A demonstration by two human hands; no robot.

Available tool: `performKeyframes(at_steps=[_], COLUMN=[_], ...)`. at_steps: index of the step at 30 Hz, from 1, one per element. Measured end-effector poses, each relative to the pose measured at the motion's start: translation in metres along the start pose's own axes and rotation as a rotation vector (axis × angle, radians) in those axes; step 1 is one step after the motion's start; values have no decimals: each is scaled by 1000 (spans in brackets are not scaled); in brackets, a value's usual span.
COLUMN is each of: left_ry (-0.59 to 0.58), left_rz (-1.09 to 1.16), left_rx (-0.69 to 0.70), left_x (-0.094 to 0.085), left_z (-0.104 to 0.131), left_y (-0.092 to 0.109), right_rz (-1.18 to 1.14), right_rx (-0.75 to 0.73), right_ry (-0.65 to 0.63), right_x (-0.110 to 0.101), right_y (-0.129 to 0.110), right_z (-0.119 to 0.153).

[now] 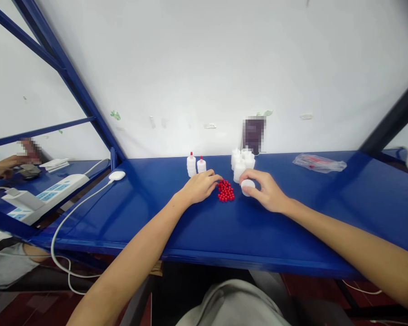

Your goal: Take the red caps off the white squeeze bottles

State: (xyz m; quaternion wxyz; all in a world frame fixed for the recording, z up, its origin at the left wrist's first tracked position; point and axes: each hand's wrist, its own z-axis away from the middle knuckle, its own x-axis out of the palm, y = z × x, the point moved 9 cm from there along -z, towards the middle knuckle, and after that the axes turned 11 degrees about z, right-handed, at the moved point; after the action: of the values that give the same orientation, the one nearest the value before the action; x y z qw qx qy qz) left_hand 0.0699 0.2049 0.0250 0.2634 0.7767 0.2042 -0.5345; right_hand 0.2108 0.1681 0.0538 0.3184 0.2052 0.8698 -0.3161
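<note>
A small heap of red caps [226,192] lies on the blue table between my hands. My left hand [202,185] reaches the heap's upper left edge, thumb and fingers pinched together; whether a cap is between the fingertips is too small to see. In my right hand [267,190] is a white plastic bottle [248,187], tipped so its round end faces me, thumb and fingers wrapped around it. Just behind it, several white bottles [240,171] stand in a cluster. Behind my left hand are white bottles with red tips [191,165], standing upright.
A clear plastic bag [319,162] with something red inside lies on the right of the table [224,231]. At left are a white cable puck [117,175] and a power strip [59,192]. Blue frame posts flank the table. Another person's hand [5,168] shows far left.
</note>
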Motion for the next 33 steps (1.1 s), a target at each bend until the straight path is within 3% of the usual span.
performKeyframes(at_steps=[6, 12, 15, 18, 23, 33], left_ry=[31, 71, 232, 420, 318, 226], left_rz=[60, 50, 76, 170, 223, 320], left_rx=[-13, -29, -23, 68, 208, 198], left_x=[5, -3, -25, -44, -29, -16], left_z=[-3, -1, 2, 7, 4, 3], left_y=[-7, -3, 10, 33, 62, 65], right_rz=[-70, -59, -2, 51, 64, -75], right_rx=[178, 178, 173, 162, 129, 114], right_ry=[-127, -146, -146, -142, -152, -224], right_x=[18, 20, 19, 20, 21, 23], right_y=[16, 14, 12, 10, 4, 3], right_z=[3, 1, -1, -2, -3, -2])
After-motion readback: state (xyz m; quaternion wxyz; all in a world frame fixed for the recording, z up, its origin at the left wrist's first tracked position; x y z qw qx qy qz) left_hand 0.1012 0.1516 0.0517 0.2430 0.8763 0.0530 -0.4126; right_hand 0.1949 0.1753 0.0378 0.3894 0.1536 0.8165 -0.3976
